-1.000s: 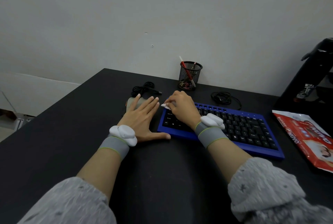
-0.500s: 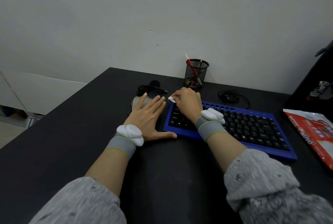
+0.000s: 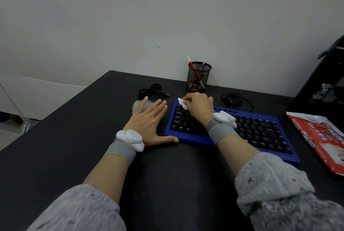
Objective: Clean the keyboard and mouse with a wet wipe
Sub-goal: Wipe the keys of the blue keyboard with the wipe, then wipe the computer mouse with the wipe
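- The wet wipe (image 3: 182, 103) is a small, crumpled white wad, pinched in the curled fingertips of the right hand (image 3: 199, 106) over the far-left corner of the keyboard (image 3: 260, 131). It looks soft, limp and light, and probably damp, so it should fold round key edges. A bunched pinch like this one suits it better than a loose flat hold.
- The keyboard lies flat on the dark worktop (image 3: 167, 175), its blue frame angled away to the right. It appears rigid and fairly light, so firm rubbing may make it slide. The blue rim is the safe place to steady it, since the keys would give under pressure.
- The left hand (image 3: 147, 121) lies flat with its fingers straight and spread, holding nothing, its fingers resting over the beige mouse (image 3: 136, 106). Its thumb reaches out just beside the keyboard's near-left corner. I cannot tell whether it touches.
- The mouse is likely smooth, hard and light, and best held by its 2 sides while the top is wiped.
- Most of the mouse is hidden under the left fingers, so its buttons cannot be made out.
- The right hand covers the upper-left keys and most of the wipe, so whether the wipe touches the keys is unclear.
- The red wipes pack (image 3: 320, 137) is cut off at the right edge.
- Key legends are too small to read.
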The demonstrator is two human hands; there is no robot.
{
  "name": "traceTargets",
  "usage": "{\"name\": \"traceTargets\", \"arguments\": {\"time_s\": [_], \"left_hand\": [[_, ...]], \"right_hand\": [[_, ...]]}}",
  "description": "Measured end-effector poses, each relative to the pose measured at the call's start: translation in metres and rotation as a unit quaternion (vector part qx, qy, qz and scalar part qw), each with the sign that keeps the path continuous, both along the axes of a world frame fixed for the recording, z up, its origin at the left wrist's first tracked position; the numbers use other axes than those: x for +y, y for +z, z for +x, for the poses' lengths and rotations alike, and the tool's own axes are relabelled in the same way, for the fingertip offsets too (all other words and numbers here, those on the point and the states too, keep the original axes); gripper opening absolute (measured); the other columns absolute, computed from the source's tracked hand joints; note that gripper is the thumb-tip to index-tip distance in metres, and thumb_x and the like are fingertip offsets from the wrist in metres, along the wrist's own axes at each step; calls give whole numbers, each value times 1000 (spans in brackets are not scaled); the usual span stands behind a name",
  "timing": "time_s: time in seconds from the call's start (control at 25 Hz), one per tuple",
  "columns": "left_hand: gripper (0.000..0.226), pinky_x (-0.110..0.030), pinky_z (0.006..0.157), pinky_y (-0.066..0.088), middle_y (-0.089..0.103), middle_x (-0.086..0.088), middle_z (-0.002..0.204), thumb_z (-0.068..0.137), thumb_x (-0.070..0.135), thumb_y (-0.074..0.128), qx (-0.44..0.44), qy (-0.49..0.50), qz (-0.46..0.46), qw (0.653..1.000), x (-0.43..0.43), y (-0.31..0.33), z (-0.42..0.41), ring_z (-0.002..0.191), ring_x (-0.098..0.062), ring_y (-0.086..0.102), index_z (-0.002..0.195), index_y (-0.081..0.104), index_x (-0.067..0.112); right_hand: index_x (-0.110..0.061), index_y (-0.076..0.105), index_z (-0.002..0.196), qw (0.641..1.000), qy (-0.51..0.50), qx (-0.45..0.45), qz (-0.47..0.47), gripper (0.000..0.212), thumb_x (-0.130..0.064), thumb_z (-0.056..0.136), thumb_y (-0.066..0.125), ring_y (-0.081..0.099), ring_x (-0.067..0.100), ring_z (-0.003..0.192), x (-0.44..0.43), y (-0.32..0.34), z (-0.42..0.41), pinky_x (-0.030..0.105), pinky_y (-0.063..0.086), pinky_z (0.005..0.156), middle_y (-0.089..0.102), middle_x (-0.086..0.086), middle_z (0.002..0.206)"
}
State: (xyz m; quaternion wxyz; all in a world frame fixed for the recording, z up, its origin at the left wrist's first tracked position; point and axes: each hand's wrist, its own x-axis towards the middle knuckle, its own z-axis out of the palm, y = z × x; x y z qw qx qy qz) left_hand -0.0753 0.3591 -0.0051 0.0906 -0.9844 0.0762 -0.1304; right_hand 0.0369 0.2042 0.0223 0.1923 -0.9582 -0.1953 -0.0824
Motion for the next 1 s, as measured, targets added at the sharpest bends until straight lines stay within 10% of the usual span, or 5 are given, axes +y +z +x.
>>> {"name": "traceTargets", "arguments": {"time_s": [0.32, 0.72, 1.0], "left_hand": [[125, -41, 115, -20, 6, 2, 159, 56, 93, -4, 2, 7, 5, 1000, 0, -1, 0, 146, -9, -4, 150, 11, 12], [116, -38, 118, -9, 9, 2, 159, 63, 80, -25, -50, 66, -92, 992, 4, -2, -7, 147, -12, 3, 150, 13, 14], [74, -38, 118, -4, 4, 3, 160, 93, 61, 25, -62, 141, -165, 974, 29, -10, -24, 147, -11, 0, 151, 8, 17]], "right_hand": [[-23, 66, 103, 1000, -16, -16, 20, 23, -19, 94, 45, 57, 28, 104, -10, -4, 3, 39, 30, 93, 69, 6, 106], [-11, 55, 92, 940, 3, -49, 336, 8, -13, 92, 48, 55, 17, 70, -16, 0, -19, 24, 36, 64, 69, 8, 85], [-16, 56, 90, 947, 78, -15, 312, 7, -12, 91, 50, 59, 14, 73, 2, -8, -37, 12, 37, 54, 69, 5, 84]]}}
